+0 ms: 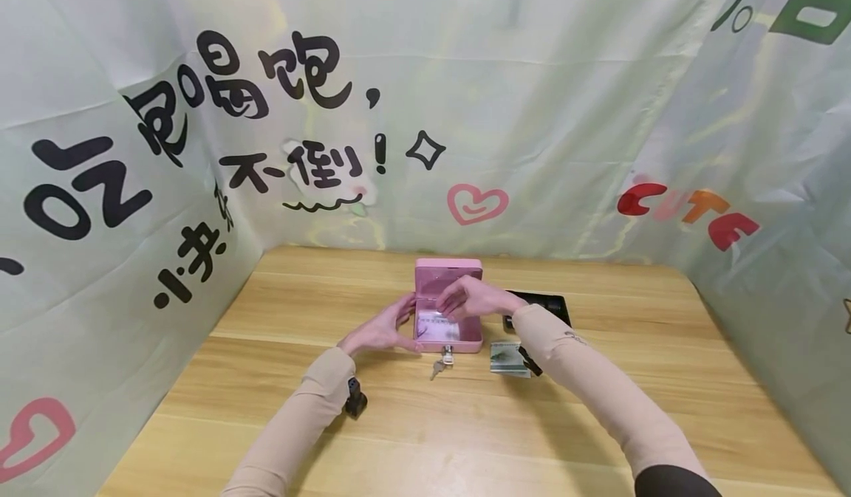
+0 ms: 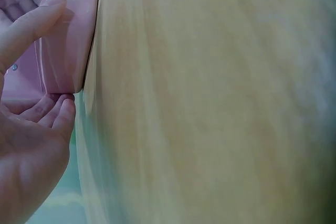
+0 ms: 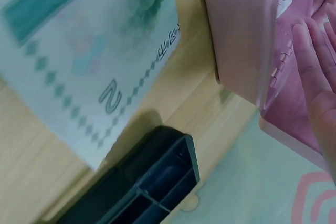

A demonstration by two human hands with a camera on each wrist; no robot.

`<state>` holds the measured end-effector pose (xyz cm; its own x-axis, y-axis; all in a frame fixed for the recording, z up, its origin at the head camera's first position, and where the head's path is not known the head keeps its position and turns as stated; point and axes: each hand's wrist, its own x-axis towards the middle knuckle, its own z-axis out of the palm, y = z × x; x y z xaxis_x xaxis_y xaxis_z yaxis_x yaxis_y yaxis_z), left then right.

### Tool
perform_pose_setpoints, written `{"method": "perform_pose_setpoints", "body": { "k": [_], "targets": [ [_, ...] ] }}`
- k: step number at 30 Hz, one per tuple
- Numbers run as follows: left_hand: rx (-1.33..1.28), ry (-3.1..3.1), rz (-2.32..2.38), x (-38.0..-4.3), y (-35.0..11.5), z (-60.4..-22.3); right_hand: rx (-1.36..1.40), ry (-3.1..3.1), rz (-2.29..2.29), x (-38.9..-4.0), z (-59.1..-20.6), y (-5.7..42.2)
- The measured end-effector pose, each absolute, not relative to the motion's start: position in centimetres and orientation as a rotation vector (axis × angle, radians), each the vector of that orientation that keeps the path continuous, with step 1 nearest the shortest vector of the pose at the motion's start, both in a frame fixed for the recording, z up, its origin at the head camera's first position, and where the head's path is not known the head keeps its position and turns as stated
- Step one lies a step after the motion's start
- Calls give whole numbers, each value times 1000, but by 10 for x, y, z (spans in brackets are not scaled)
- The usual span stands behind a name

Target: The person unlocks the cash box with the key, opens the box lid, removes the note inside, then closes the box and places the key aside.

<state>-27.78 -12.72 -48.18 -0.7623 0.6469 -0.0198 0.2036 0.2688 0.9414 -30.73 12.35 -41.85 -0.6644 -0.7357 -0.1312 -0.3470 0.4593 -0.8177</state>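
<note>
A pink cash box (image 1: 470, 343) stands on the table with its lid (image 1: 448, 264) raised. Whitish printed slips (image 1: 437, 328) lie inside it. My left hand (image 1: 384, 329) grips the box's left side; in the left wrist view its thumb (image 2: 39, 27) lies on the front face and the fingers touch the side wall. Over the inside of the box, my right hand (image 1: 473, 296) reaches with fairly straight fingers (image 3: 310, 61). I see nothing held in them, though their tips are partly hidden. A key (image 1: 437, 368) hangs at the lock (image 1: 448, 351) on the box's front.
To the right of the box lies a printed paper note (image 1: 507, 358), marked with a 2 in the right wrist view. A black compartment tray (image 1: 555, 306) is behind it, partly covered by my right forearm. Printed cloth (image 1: 565, 128) hangs around the wooden table (image 1: 425, 430).
</note>
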Motion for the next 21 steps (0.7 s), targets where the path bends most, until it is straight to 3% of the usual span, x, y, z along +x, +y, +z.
{"method": "perform_pose_setpoints", "body": {
  "k": [21],
  "targets": [
    [771, 2165, 1484, -279, -127, -484, -823, 2269, -1074, -320, -435, 113]
  ]
}}
